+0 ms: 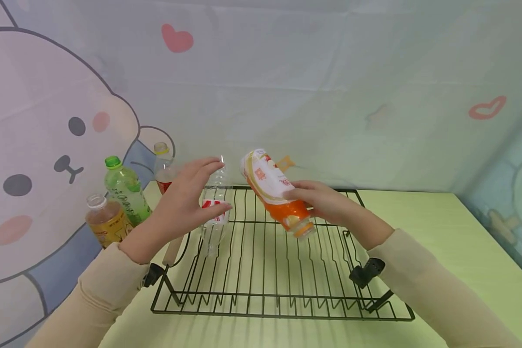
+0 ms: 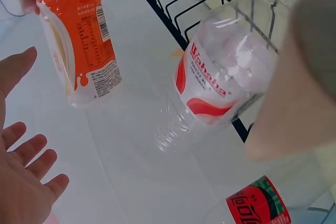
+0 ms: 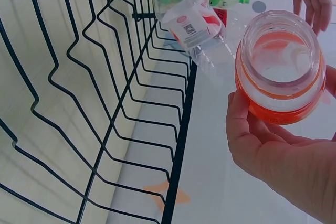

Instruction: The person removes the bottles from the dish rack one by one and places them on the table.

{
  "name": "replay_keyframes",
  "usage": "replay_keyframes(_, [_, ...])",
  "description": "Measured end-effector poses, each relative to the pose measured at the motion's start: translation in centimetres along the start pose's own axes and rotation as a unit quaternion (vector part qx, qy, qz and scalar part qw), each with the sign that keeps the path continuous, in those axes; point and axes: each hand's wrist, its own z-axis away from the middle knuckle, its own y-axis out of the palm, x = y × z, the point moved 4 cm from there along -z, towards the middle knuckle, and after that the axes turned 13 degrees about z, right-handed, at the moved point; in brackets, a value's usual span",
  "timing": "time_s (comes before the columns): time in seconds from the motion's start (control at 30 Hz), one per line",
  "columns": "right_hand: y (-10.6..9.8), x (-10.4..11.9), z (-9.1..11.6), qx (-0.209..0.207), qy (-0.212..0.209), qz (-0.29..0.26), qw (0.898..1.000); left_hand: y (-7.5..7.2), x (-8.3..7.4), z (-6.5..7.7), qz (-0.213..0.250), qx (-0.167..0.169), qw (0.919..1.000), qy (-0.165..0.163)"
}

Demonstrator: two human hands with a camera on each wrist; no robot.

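My right hand grips an orange and white drink bottle near its mouth. The bottle is tilted, base up to the left, with its mouth low and uncapped. Raised over the left part of the black wire rack, my left hand has its fingers spread and holds nothing. Beside it a clear plastic bottle with a red and white label leans neck-down among the rack's wires. In the head view the left thumb overlaps this bottle.
Left of the rack stand a green bottle with a green cap, an open bottle with a yellow label and a clear red-labelled bottle. The rack rests on a pale green tabletop. A printed cloth hangs behind.
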Motion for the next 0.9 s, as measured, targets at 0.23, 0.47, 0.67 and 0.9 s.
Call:
replay_keyframes(0.23, [0.3,-0.1,-0.1,0.009,-0.009,-0.004,1.0,1.6,0.4,-1.3,-0.006,0.048,0.9988,-0.006])
replay_keyframes(0.47, [0.6,0.0,-0.1,0.019,-0.013,-0.004,1.0,2.9,0.3,-2.3,-0.001,0.076,0.997,0.016])
replay_keyframes(0.67, [0.8,-0.2,-0.2,0.03,-0.008,0.001,1.0,3.7,0.1,-2.6,0.005,0.086,0.9961,0.02])
replay_keyframes(0.9, [1.0,-0.5,-0.2,0.046,-0.011,0.01,0.999,4.6,0.0,-2.8,0.005,0.099,0.9946,0.03])
